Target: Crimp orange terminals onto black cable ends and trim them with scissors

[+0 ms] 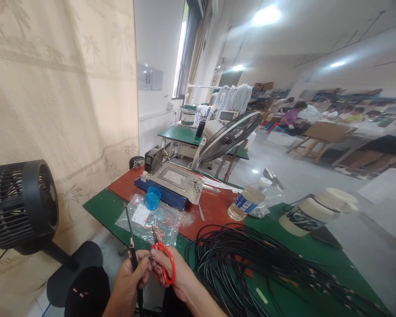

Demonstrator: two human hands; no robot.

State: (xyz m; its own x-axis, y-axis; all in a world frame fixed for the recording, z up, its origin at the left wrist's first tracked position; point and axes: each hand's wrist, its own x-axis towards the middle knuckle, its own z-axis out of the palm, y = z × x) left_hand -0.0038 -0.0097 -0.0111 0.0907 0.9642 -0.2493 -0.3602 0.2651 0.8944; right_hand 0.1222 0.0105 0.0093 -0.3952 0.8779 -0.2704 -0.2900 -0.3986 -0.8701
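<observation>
No lettering is readable: the blue label [245, 204] on the bottle [236, 214] at right, the white slip [140, 215] on the plastic bag [172, 223] and sheets [150, 77] on the far wall [156, 103] are too unclear.

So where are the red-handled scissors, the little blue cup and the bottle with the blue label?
Red-handled scissors [173, 262]: head view, on the red handle loop.
Blue cup [152, 201]: head view, on its front wall.
Bottle [245, 203]: head view, on its blue label.
</observation>
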